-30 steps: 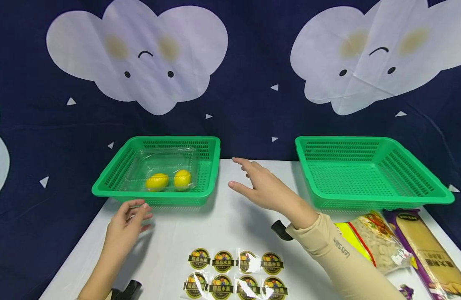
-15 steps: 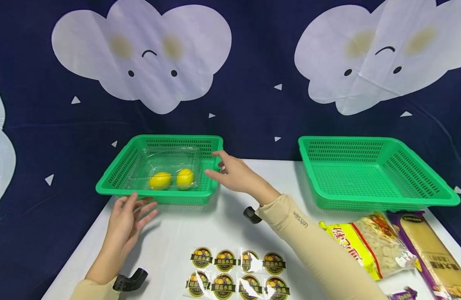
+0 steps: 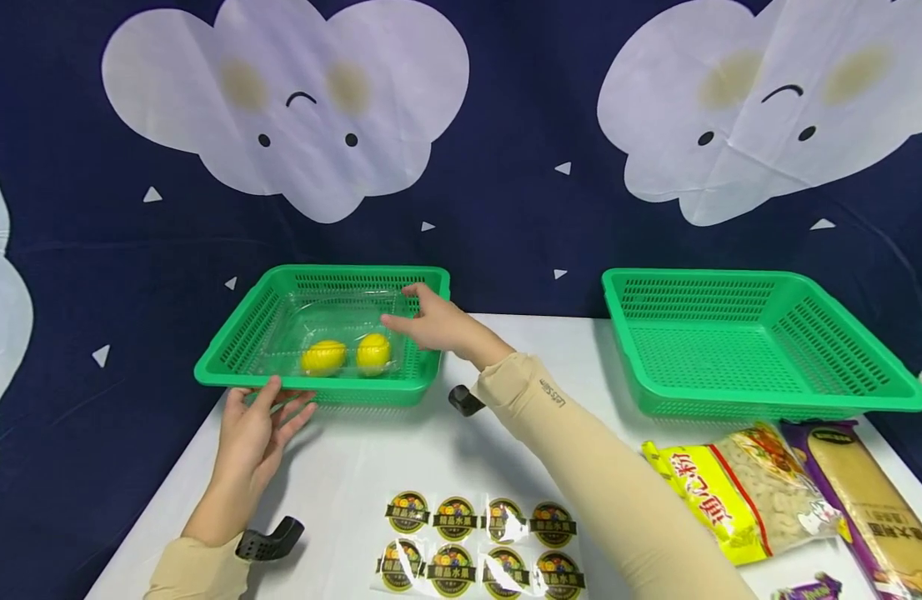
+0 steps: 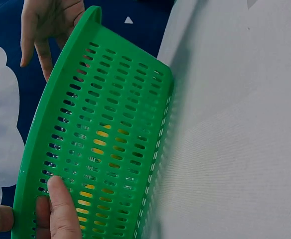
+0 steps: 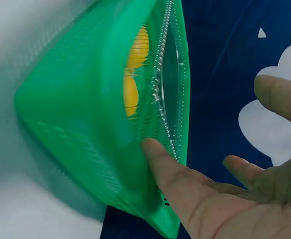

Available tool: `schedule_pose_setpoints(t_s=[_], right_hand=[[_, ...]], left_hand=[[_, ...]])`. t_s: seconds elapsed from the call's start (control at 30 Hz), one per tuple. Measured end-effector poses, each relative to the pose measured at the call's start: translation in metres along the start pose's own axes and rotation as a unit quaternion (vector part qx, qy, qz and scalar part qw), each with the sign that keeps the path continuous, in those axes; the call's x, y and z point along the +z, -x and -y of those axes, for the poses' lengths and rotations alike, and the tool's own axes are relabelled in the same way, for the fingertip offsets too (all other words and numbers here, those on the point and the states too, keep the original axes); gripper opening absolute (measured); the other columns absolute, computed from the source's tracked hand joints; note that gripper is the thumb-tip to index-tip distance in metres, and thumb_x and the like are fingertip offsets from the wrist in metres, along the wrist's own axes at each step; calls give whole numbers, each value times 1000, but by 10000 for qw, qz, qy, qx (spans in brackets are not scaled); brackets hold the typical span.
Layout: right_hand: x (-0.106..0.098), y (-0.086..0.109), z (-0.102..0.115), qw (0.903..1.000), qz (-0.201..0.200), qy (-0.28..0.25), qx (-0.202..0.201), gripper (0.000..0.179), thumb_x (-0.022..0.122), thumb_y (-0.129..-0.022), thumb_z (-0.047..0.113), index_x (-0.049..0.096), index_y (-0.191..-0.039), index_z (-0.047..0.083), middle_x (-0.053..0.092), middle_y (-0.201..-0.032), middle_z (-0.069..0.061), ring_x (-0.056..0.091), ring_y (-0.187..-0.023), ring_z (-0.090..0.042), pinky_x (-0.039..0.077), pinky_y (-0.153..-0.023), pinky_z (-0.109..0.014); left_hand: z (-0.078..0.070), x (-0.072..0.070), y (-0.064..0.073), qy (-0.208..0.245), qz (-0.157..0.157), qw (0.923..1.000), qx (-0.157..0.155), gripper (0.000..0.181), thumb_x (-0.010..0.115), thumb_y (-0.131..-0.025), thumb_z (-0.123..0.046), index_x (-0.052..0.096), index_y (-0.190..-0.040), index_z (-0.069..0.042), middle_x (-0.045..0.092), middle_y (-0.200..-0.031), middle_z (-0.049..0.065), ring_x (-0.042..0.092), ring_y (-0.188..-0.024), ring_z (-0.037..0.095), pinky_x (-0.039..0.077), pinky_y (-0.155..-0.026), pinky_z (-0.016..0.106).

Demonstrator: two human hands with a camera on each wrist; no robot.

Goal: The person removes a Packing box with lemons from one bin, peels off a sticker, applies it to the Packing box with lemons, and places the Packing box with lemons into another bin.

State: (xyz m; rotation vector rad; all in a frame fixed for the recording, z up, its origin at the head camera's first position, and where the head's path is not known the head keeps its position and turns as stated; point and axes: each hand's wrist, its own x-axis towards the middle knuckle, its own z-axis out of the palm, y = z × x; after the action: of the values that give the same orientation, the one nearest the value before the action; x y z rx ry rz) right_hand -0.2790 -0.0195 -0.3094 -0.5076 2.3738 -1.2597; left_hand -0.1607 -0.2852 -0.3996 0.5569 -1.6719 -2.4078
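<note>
A clear plastic clamshell box lies in the left green basket, with two yellow lemons showing through or beside its plastic. My left hand is at the basket's front side. Its thumb is right at the rim, and its spread fingers lie along the slotted outer wall in the left wrist view. Over the basket's right side reaches my right hand, thumb and index finger extended toward the box's right edge. In the right wrist view one fingertip overlaps the basket rim, with the fingers apart.
Another green basket stands to the right. In front of it lie a yellow-and-clear pasta bag, a long purple pack and a small purple wrapper. A sheet of round stickers lies at the front middle.
My right hand has moved left from between the baskets to over the left basket's right side. My left hand has turned and come up to the front rim, its fingers spreading.
</note>
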Motion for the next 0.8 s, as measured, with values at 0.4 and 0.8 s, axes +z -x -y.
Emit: schedule_pose_setpoints(t_s=[0.4, 0.8], right_hand=[[-3, -27, 13, 9865, 646, -1184, 933, 89, 60, -110, 42, 3, -174, 17, 12, -181, -14, 32, -162, -40, 48, -120, -61], [9, -44, 15, 9690, 870, -1827, 1415, 101, 60, -111, 35, -19, -170, 16, -22, -180, -4, 6, -168, -43, 29, -128, -73]], left_hand=[[0, 1, -1, -148, 193, 9997, 57, 31, 50, -114, -30, 32, -139, -27, 66, -106, -3, 81, -97, 11, 67, -89, 30], [0, -1, -1, -217, 153, 9996, 91, 37, 48, -115, -29, 29, -146, -27, 68, -106, -4, 80, -99, 11, 68, -89, 33]])
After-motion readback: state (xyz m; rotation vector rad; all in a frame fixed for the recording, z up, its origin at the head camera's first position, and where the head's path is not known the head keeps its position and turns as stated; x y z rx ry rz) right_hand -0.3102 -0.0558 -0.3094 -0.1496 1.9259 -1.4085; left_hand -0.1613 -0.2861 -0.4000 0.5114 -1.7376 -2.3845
